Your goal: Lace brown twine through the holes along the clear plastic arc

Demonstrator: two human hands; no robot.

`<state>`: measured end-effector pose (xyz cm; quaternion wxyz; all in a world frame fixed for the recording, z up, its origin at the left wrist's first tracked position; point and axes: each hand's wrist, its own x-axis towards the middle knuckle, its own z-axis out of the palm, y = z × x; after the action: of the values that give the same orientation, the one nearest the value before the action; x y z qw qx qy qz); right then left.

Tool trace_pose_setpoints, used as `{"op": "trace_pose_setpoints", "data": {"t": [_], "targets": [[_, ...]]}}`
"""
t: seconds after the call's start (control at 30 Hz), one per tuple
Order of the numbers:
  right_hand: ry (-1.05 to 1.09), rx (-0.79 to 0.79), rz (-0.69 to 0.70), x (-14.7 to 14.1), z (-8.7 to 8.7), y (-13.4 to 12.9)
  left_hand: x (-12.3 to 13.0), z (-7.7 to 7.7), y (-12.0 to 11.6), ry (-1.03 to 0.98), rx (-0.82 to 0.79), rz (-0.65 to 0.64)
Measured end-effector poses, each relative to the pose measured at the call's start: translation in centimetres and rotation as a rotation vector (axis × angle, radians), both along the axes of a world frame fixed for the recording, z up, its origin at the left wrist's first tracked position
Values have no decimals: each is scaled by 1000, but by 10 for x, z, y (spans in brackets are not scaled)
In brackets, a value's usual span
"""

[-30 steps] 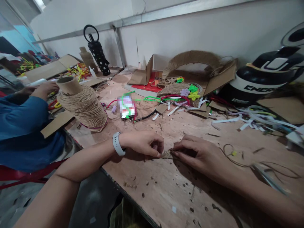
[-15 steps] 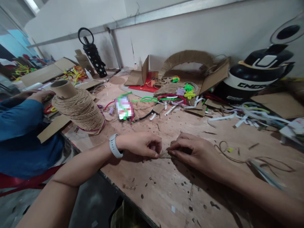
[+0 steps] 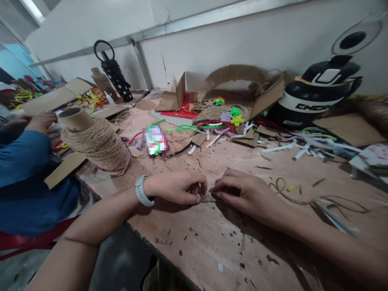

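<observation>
My left hand (image 3: 183, 188), with a pale watch band on its wrist, pinches one end of a short, light-brown strip of twine (image 3: 207, 198) just above the tabletop. At the strip's other end, my right hand (image 3: 238, 188) presses thumb and fingertips together on it. The fingers cover most of the strip, so its full shape is hidden. Right of my right hand, a thin brown cord (image 3: 280, 186) lies in loops on the wood. Scissors (image 3: 335, 220) lie partly hidden behind my right forearm.
A big spool of jute twine (image 3: 97, 141) stands to the left, near a co-worker's blue sleeve (image 3: 27, 157). Behind my hands lie a blurred-out phone-like item (image 3: 155, 139), crocheted flowers (image 3: 236, 117), paper strips and cardboard. A black-and-white jug (image 3: 312, 97) stands back right; a black bottle (image 3: 117, 76) back left.
The view has shifted slightly, so most things appear a little further left. Both hands keep their pinch on the twine strip, with only small finger movement.
</observation>
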<state>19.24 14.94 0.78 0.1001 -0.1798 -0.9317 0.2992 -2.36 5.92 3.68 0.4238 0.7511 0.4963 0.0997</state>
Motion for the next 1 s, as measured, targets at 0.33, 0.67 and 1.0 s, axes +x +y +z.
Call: {"op": "trace_pose_setpoints", "data": {"t": [0.33, 0.67, 1.0], "targets": [[35, 4, 11, 1, -4, 1, -2, 1, 4, -10, -116, -14], [36, 36, 16, 0, 0, 0, -9, 7, 6, -15, -130, 46], [42, 45, 14, 1, -5, 1, 1, -5, 4, 12, -25, 78]]}}
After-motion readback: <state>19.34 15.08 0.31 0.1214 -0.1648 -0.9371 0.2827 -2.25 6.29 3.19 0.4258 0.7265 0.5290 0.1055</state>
